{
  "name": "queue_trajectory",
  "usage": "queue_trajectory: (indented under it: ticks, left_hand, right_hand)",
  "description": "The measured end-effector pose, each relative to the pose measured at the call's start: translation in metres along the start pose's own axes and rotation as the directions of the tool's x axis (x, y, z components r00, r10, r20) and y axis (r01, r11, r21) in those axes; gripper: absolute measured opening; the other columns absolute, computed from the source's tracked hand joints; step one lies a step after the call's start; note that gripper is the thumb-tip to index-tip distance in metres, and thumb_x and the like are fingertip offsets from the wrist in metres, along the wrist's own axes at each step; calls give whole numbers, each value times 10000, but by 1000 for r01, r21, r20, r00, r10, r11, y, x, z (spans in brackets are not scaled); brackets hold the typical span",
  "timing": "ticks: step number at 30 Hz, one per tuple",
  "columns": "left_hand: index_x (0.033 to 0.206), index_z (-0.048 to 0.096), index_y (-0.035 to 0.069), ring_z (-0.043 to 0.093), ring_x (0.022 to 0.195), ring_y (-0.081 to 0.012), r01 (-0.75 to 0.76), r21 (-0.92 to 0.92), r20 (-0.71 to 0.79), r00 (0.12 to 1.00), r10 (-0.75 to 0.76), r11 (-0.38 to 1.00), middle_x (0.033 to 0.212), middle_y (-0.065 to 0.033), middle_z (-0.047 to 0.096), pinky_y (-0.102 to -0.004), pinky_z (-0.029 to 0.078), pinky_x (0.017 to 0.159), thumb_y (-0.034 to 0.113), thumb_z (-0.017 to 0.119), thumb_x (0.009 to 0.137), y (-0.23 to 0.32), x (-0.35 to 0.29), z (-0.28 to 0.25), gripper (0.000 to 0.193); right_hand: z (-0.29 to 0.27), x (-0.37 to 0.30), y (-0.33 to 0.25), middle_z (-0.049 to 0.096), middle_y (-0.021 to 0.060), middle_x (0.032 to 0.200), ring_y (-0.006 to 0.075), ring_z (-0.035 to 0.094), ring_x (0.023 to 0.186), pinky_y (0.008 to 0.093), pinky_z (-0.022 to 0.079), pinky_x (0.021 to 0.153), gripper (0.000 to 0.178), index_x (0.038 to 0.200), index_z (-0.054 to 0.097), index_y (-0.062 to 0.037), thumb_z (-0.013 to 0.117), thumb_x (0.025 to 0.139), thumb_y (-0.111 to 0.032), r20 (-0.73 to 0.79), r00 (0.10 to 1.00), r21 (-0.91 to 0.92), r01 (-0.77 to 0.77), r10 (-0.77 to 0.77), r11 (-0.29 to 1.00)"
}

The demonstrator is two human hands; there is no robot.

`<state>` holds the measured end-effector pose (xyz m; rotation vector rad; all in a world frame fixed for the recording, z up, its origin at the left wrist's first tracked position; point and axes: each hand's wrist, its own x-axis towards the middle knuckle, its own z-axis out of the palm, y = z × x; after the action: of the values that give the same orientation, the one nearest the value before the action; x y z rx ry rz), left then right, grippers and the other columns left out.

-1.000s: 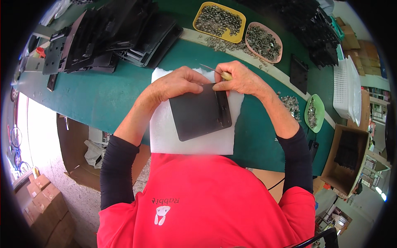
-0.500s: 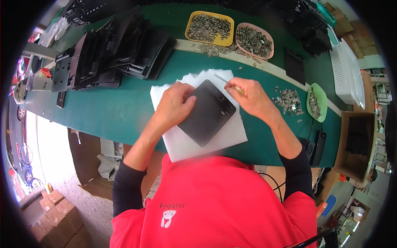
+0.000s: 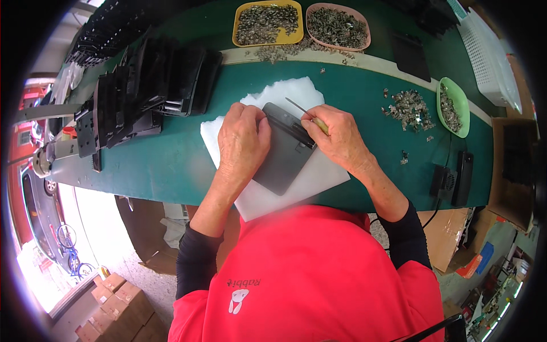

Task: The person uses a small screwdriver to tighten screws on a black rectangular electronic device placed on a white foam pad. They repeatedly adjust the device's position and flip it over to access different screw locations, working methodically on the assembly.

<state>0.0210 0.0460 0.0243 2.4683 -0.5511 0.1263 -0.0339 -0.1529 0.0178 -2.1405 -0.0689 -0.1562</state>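
A flat dark plastic panel (image 3: 282, 165) with rounded corners and a slotted strip along its far edge lies on white foam sheets (image 3: 319, 176). My left hand (image 3: 244, 137) grips the panel at its left edge, fingers curled and thumb on top. Closed at the far right edge of the panel is my right hand (image 3: 339, 134). It holds a thin screwdriver-like tool (image 3: 321, 125) with a yellowish handle, its metal shaft pointing up and left above the foam. My right fingertips hide part of the slotted strip, so what they touch there cannot be made out.
Small metal clips fill a yellow tray (image 3: 268, 43), a pink tray (image 3: 337, 47) and a green bowl (image 3: 462, 122). A pile of loose clips (image 3: 409, 109) lies right of my hands. Black plastic housings (image 3: 137, 91) are stacked at the left. A black device (image 3: 462, 179) stands near the right edge.
My right hand has come in to the panel's far right edge, nearer my left hand. The panel appears turned slightly clockwise. The whole view has also shifted.
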Motion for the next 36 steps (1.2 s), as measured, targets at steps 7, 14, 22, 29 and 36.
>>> queue_trajectory:
  ticks: [7, 14, 22, 29, 36]
  left_hand:
    - [880, 650, 7, 599, 688, -223, -138, 29, -86, 986, 140, 990, 868, -101, 608, -340, 507, 654, 51, 658, 831, 3, 0, 6, 66]
    - [1001, 664, -28, 655, 790, -245, 282, -283, 155, 957, -246, 917, 942, -163, 664, -362, 518, 736, 102, 639, 859, -6, 2, -2, 194]
    - [947, 688, -15, 667, 743, -211, 420, -279, 300, 892, -337, 864, 782, -125, 700, -333, 515, 730, 186, 637, 824, -12, 18, -3, 241]
    - [913, 670, -4, 668, 760, -280, 412, -207, 275, 895, -351, 887, 811, -149, 691, -380, 515, 739, 205, 629, 796, -10, 19, -1, 243]
    - [885, 630, -7, 651, 781, -352, 277, -75, 136, 954, -266, 958, 832, -177, 672, -438, 503, 745, 210, 639, 792, 0, 13, 8, 236]
  right_hand:
    - [4, -4, 5, 605, 205, 799, 411, 606, 773, 433, 485, 679, 99, 871, 620, 12, 600, 859, -84, -54, 998, 100, 17, -11, 995]
    - [-3, -12, -8, 603, 183, 945, 407, 626, 779, 457, 516, 699, 148, 1017, 614, -42, 564, 882, -74, -77, 997, -9, 6, -7, 1000]
    - [6, -20, -26, 574, 86, 885, 269, 644, 672, 375, 544, 584, 190, 1015, 678, -37, 632, 830, -29, 96, 984, -376, 176, -151, 910]
    - [22, -9, -35, 555, 80, 860, 265, 644, 622, 361, 536, 538, 163, 928, 660, -29, 625, 772, 6, 130, 977, -477, 209, -166, 854]
    - [21, -10, -32, 568, 89, 880, 290, 646, 639, 373, 542, 551, 177, 982, 663, -24, 614, 814, -5, 107, 982, -466, 187, -155, 864]
